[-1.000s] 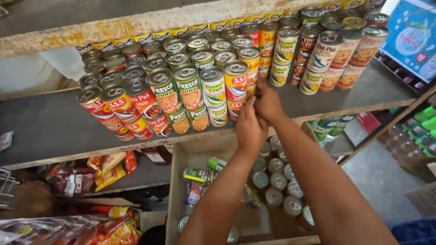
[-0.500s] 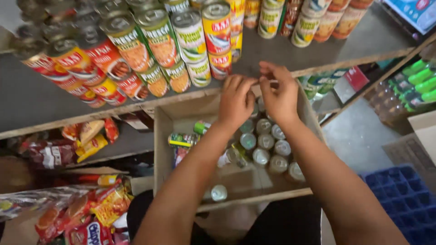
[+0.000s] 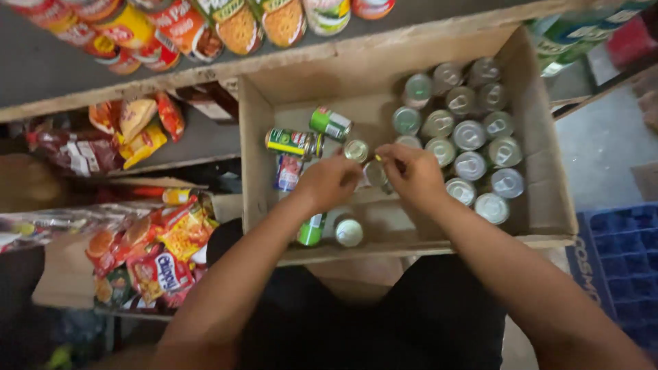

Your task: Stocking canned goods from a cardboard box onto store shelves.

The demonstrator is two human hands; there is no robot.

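Observation:
Both my hands reach down into an open cardboard box (image 3: 548, 171) of tin cans. My left hand (image 3: 327, 183) has curled fingers, and its tips touch the side of an upright silver-topped can (image 3: 356, 149). My right hand (image 3: 412, 175) is curled over a second can (image 3: 374, 175) that sits between the two hands and is partly hidden. Whether either hand grips its can is unclear. Several upright cans (image 3: 469, 135) fill the box's right half. Loose green-labelled cans (image 3: 296, 142) lie on their sides at the left.
A grey shelf (image 3: 55, 75) above the box carries stacked cans (image 3: 236, 26) with red and green labels. Snack packets (image 3: 140, 130) lie on a lower shelf, with more packets (image 3: 161, 250) at my left. A blue plastic crate (image 3: 617, 267) stands on the right and green bottles (image 3: 572, 34) at the top right.
My hands left the stacked cans on the shelf and came down into the box. My view tilted down with them, so the box now fills the middle.

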